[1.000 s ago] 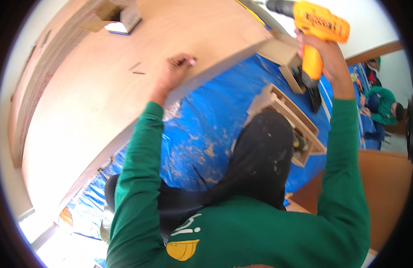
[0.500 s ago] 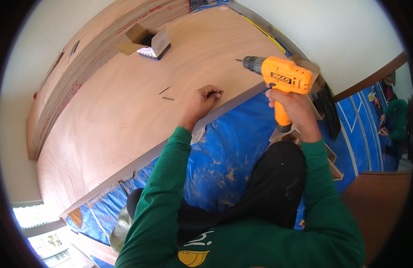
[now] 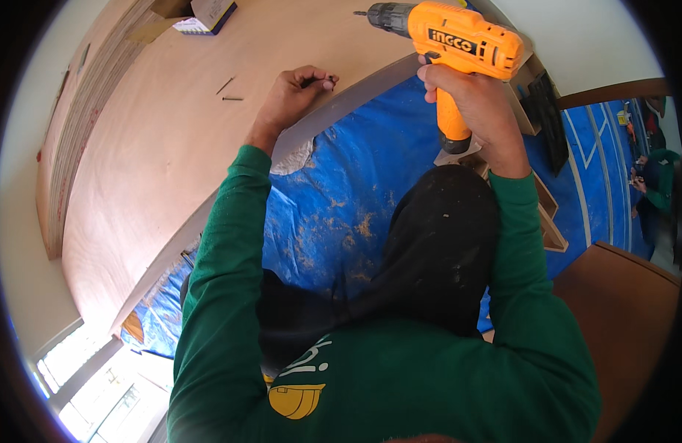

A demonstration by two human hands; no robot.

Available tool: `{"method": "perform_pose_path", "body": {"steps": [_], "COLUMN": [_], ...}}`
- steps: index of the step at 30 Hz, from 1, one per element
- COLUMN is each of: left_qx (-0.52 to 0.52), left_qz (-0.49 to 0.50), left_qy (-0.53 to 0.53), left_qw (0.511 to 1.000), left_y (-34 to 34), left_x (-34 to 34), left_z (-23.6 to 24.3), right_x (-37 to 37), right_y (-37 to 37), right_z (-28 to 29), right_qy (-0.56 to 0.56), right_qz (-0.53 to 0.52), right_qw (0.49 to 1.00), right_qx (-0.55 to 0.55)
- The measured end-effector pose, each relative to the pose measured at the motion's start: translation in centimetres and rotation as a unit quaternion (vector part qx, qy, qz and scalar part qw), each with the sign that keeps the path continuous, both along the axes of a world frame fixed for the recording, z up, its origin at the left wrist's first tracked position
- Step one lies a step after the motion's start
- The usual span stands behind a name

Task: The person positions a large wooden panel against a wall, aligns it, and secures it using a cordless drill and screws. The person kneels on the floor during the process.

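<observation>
The right grip [image 3: 470, 92] is wrapped pretty snugly around the handle of a drill [image 3: 466, 40], fingers curled right in, and the tool is held up near the edge of the surface [image 3: 156, 140], off to the right of the other hand. The left grip [image 3: 288, 100] is pinched: thumb and forefinger are pressed together on a small dark piece [image 3: 331, 79]. Most of it is covered by the fingertips, so what it is exactly can't be made out. Whether that hand is rested on the surface or held just above it can't be told either.

For the count: one drill, one open box [image 3: 206, 18], and two loose fasteners [image 3: 232, 98]. Those two are laid close together to the left of the left grip, one slanted, one nearly level; screws or nails, can't be told.

As for materials, the drill is cased in orange plastic, with a black ribbed chuck, a thin bit pointed left and a black base. The surface is made of smooth, pale, grainy wood. The box is cardboard, white and blue outside, flaps spread. At far left, wood sheets [image 3: 79, 125] are stacked, layered edges exposed. Below, a wrinkled blue tarp [image 3: 333, 184] is sprinkled with tan crumbs.
</observation>
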State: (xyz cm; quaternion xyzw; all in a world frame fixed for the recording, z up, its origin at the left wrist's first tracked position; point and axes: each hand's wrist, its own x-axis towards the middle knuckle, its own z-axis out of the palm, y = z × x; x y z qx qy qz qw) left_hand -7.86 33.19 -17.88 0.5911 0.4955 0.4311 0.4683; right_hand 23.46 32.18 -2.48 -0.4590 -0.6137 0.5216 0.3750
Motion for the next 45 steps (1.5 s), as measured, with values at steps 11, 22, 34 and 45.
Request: {"method": "perform_pose_path", "body": {"steps": [11,22,34,45], "left_qx": [0.000,0.024,0.049,0.103], "left_qz": [0.014,0.001,-0.005,0.004], "left_qy": [0.026,0.067,0.059,0.104], "left_qw": [1.000,0.997,0.997,0.989], "left_y": [-0.7,-0.7,-1.3,-1.1], "left_x": [0.2,0.0,-0.1,-0.2], "left_z": [0.6,0.7,1.2,0.5], "right_x": [0.2,-1.6,-2.8,-5.6], "right_y": [-2.3,-2.9,3.0,4.5], "right_z": [1.4,2.3,7.2,8.2], "right_qy": [-0.042,-0.063,-0.303,-0.373], "right_qz": [0.017,0.029,0.178,0.237], "right_qw": [0.999,0.997,0.934,0.895], "right_qx": [-0.011,-0.031,-0.058,-0.057]}}
